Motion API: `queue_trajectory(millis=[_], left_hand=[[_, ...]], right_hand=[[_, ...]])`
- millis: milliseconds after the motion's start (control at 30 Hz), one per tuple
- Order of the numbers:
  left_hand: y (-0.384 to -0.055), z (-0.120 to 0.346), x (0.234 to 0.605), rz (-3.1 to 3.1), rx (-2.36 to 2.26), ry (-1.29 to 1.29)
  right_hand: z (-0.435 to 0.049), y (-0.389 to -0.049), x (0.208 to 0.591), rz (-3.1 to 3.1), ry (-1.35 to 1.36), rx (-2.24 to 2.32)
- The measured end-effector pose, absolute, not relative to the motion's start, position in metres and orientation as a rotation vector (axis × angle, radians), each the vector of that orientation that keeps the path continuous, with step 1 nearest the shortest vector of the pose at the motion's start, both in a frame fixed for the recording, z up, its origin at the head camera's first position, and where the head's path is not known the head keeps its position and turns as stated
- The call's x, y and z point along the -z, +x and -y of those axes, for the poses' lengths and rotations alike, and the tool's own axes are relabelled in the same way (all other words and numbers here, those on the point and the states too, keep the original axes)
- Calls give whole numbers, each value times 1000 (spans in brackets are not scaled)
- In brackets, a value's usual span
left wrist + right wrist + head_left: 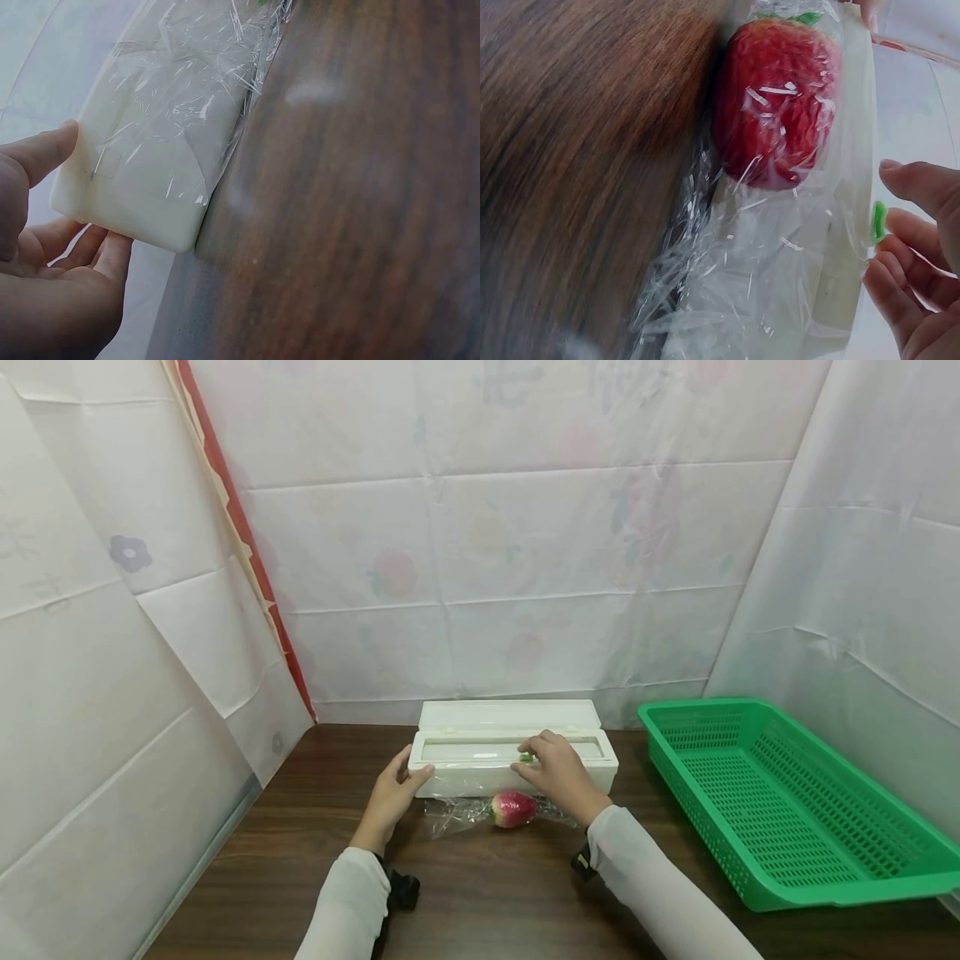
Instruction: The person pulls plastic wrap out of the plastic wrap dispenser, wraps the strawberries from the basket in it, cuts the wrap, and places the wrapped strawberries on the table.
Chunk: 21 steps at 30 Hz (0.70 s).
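Observation:
A white cling film dispenser (465, 779) lies on the table with its lid (510, 714) tipped back. My left hand (392, 793) holds its left end, thumb on the front edge and fingers at the end face. Clear cling film (453, 814) hangs over the front. Against that film, in front of the box, lies a red strawberry (514, 810) with a pale, leafy end. On the dispenser's top edge is a small green slider (879, 221). Fingertips of my right hand (558, 768) touch it, the thumb a little apart from it in the right wrist view.
A green plastic basket (716, 806) with slotted walls stands to the right on the dark wooden table (480, 893). White printed sheeting (510, 552) hangs behind the dispenser and along both sides.

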<state>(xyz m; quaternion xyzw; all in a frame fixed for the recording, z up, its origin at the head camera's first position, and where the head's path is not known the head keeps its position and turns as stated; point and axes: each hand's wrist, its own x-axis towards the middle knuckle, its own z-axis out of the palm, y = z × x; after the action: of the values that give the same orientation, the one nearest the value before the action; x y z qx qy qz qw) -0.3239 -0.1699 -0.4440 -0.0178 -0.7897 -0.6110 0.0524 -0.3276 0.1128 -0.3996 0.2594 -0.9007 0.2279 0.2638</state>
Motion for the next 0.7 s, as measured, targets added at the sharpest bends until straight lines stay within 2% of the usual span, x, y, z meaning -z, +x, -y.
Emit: queue_trajectory(millis=[700], left_hand=[[-325,170,445,2396,1863,-58]], right_hand=[[-117,-334,406,2452,670,-656]])
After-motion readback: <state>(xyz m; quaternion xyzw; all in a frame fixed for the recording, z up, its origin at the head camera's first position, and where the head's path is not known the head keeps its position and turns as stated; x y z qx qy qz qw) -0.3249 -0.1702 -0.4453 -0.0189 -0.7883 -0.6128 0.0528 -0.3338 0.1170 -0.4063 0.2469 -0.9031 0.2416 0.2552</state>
